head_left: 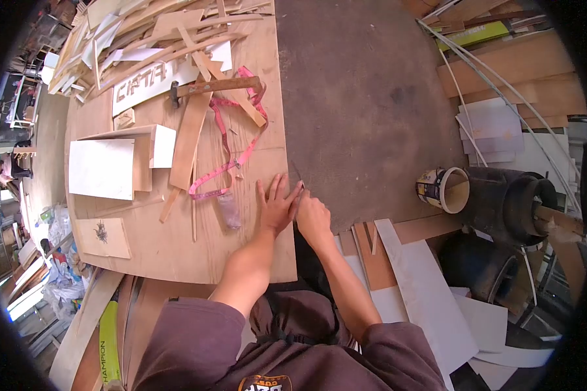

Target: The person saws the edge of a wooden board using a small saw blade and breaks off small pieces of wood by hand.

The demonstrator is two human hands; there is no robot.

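Observation:
My left hand [277, 207] lies on the wooden tabletop [251, 251] at its right edge, fingers spread. Close beside it, my right hand [314, 220] is closed just past that edge, and a thin dark thing shows at its fingertips, too small to name. The fingertips of both hands nearly meet. Left of my left hand lies a greyish-purple block [229, 211]. A pink measuring tape [246, 153] loops across the wood farther up. Beyond it, a wooden-handled hammer [222, 85] rests across some wood strips [190, 137].
White panels [102, 168] joined in a box shape stand on the left of the tabletop. A pile of wood offcuts [156, 39] covers its far end. To the right are an open tub [454, 190], a black cylindrical container [502, 199] and leaning boards [430, 287].

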